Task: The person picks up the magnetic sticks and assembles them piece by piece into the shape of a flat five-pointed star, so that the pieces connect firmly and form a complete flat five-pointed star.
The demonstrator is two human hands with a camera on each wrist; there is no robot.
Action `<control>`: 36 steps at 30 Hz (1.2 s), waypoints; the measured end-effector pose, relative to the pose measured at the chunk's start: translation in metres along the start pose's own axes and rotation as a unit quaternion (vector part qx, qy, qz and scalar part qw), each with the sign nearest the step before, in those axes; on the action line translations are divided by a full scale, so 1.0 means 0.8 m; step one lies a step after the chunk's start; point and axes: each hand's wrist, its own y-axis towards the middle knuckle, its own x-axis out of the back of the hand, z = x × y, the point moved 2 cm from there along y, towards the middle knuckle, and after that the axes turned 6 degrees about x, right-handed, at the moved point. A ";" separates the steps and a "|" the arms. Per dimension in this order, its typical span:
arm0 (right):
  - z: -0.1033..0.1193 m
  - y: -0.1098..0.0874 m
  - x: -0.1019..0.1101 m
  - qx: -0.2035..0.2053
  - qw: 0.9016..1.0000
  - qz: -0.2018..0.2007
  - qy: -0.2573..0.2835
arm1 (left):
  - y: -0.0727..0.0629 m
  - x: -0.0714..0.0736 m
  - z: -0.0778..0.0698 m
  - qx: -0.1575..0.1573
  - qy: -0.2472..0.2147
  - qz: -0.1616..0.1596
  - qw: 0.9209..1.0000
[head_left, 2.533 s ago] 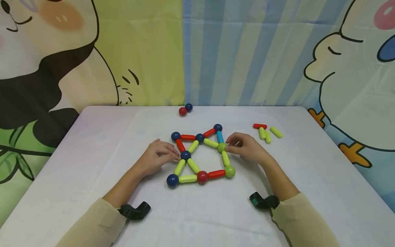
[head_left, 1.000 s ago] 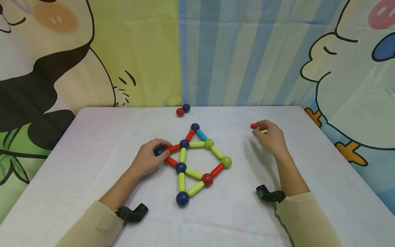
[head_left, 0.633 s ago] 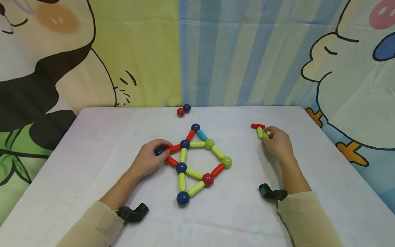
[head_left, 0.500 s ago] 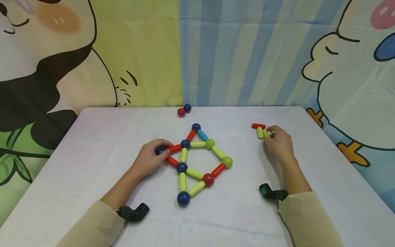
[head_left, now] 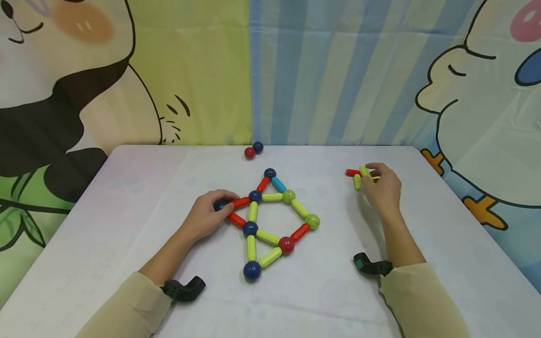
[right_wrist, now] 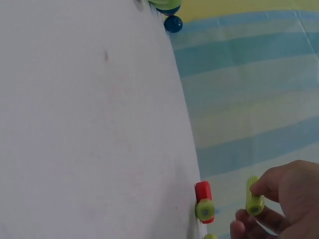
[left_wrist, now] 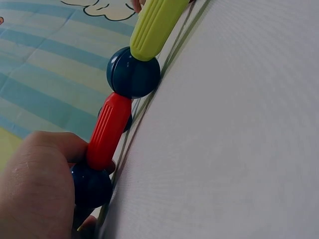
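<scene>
Balls and short magnetic rods form a joined frame on the white table (head_left: pixel 105 234). At its left corner my left hand (head_left: pixel 204 217) grips a dark blue ball (head_left: pixel 220 205), thumb by the end of a red rod (left_wrist: pixel 107 132). The frame's other parts include a red ball (head_left: pixel 286 245), two green balls, one of them the green ball (head_left: pixel 312 221), and a light blue rod (head_left: pixel 278 184). At the far right, my right hand (head_left: pixel 384 191) pinches a yellow-green rod (right_wrist: pixel 253 196) between thumb and fingers, raised over the loose rods.
Below the right hand lie a loose red rod (head_left: pixel 353 172) and a yellow-green rod (head_left: pixel 357 182); another is partly hidden by the fingers. A loose red ball (head_left: pixel 250 152) and blue ball (head_left: pixel 258 148) sit at the table's back edge, before a printed cloth (head_left: pixel 321 70).
The frame has been turned, and my left hand has taken hold of its left corner ball. My right hand went from a green ball to the loose rods and lifted a yellow-green rod.
</scene>
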 end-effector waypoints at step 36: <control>0.045 -0.024 -0.056 0.092 0.950 0.267 0.134 | 0.002 0.000 -0.001 0.005 -0.001 0.010 1.000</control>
